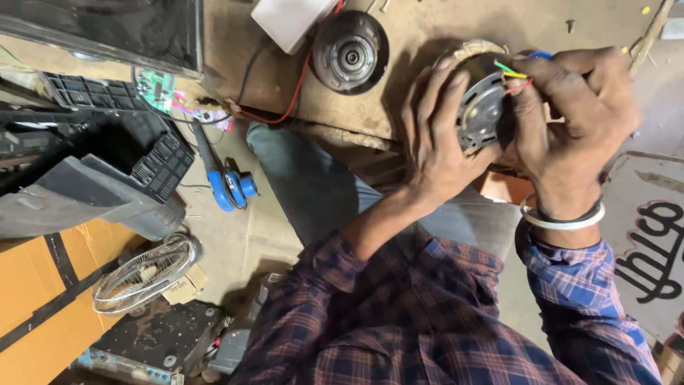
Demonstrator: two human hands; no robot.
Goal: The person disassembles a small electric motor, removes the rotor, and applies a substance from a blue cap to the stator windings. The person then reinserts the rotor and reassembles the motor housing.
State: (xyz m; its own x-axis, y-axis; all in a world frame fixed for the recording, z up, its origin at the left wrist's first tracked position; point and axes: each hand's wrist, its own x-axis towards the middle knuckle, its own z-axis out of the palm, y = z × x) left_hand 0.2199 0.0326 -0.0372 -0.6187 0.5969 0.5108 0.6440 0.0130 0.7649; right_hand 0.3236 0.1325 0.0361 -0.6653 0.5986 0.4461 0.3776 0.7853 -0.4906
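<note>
Head view: two hands (pixel 499 128), one motor (pixel 481 107).

A round grey metal motor (pixel 479 107) is being held up above the workbench edge, tilted, its flat face showing. Green, yellow and red wires (pixel 514 77) are sticking out at its right side.

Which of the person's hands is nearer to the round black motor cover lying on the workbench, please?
The left. The left hand grips the motor on the side facing the black motor cover; the right hand holds the motor's far side, by the coloured wires.
</note>
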